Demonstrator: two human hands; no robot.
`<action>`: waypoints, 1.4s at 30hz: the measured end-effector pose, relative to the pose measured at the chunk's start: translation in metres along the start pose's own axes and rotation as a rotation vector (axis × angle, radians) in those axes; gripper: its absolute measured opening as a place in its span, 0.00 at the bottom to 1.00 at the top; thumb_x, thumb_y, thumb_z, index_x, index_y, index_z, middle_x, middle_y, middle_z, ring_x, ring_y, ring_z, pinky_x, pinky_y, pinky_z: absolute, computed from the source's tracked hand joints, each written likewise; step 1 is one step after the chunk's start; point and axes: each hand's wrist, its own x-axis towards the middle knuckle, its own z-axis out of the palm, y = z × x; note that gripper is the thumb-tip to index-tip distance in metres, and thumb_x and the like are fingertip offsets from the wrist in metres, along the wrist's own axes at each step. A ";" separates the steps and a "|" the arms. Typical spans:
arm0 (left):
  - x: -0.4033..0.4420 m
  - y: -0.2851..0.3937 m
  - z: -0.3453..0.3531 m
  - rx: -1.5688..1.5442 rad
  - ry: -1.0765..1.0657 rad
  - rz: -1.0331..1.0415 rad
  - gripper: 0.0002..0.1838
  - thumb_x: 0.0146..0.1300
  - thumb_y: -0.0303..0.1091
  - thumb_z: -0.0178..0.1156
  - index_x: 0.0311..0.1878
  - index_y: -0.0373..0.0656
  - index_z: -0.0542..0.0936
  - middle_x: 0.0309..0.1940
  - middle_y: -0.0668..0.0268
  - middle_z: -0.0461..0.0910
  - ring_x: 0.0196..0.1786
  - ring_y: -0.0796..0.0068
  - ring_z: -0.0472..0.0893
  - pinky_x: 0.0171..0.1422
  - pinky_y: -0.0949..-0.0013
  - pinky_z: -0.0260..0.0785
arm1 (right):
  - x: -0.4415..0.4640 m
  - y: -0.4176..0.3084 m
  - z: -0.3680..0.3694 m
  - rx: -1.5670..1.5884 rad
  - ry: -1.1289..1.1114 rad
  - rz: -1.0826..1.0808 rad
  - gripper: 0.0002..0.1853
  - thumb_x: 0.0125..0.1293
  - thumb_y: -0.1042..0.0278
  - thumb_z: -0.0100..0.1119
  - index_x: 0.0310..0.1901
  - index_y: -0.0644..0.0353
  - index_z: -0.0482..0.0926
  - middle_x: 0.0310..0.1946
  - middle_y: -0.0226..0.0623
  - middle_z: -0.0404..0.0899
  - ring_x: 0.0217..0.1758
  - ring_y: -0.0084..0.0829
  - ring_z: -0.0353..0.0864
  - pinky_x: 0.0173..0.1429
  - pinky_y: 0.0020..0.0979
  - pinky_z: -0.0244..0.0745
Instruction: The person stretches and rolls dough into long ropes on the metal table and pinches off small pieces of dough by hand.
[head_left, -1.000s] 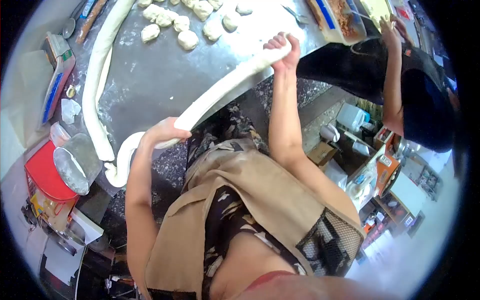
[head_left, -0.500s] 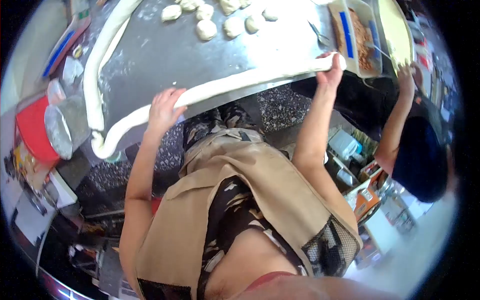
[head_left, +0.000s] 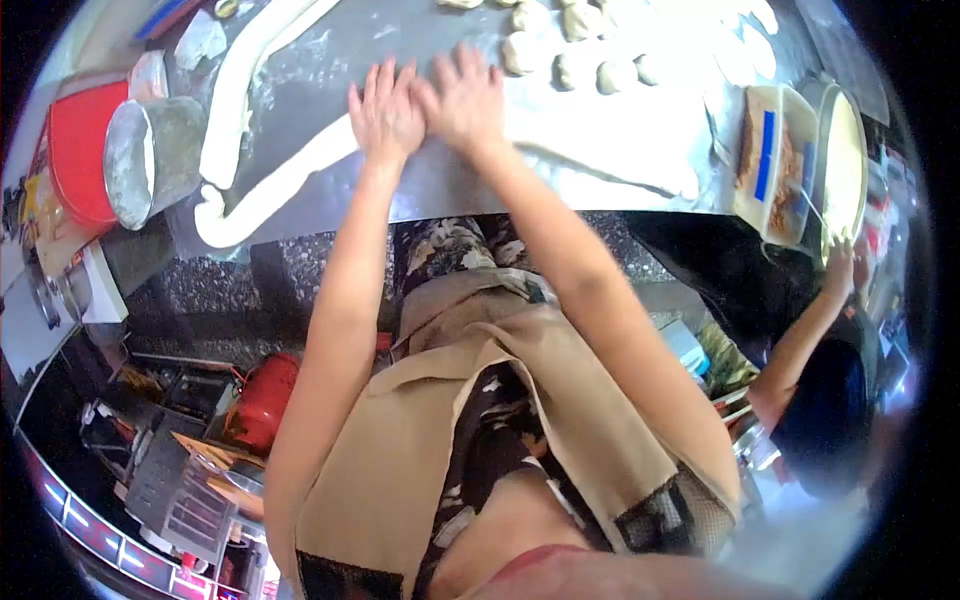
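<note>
A long white rope of dough [head_left: 290, 180] lies across the near part of the metal table [head_left: 330, 90], its left end curled. My left hand [head_left: 388, 112] presses flat on its middle, fingers spread. Beside it, thumbs almost touching, my right hand [head_left: 465, 100] also lies flat on the dough with fingers apart. The stretch under both palms is hidden. To the right the dough runs on toward the table's near edge, washed out by glare. A second thick dough strip [head_left: 232, 110] extends up the left side of the table, close to the rope's curled end.
Several dough balls [head_left: 577, 70] sit at the back. On the right stand a plastic container of brown filling [head_left: 783, 180] and a round pan with pale contents [head_left: 845, 165], which another person's hand [head_left: 840, 262] touches. A metal pot [head_left: 160, 160] and red container [head_left: 85, 150] stand left.
My hands have left the spread hold on the rope and come together at its middle, palms down. The dough has gone from partly lifted to lying on the table.
</note>
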 end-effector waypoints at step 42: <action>-0.071 -0.043 -0.039 -0.119 0.066 0.050 0.31 0.66 0.44 0.50 0.68 0.37 0.65 0.69 0.54 0.62 0.74 0.53 0.57 0.74 0.37 0.37 | -0.185 0.182 -0.103 -0.402 0.119 0.342 0.35 0.63 0.44 0.49 0.66 0.61 0.67 0.67 0.47 0.65 0.72 0.45 0.60 0.76 0.53 0.38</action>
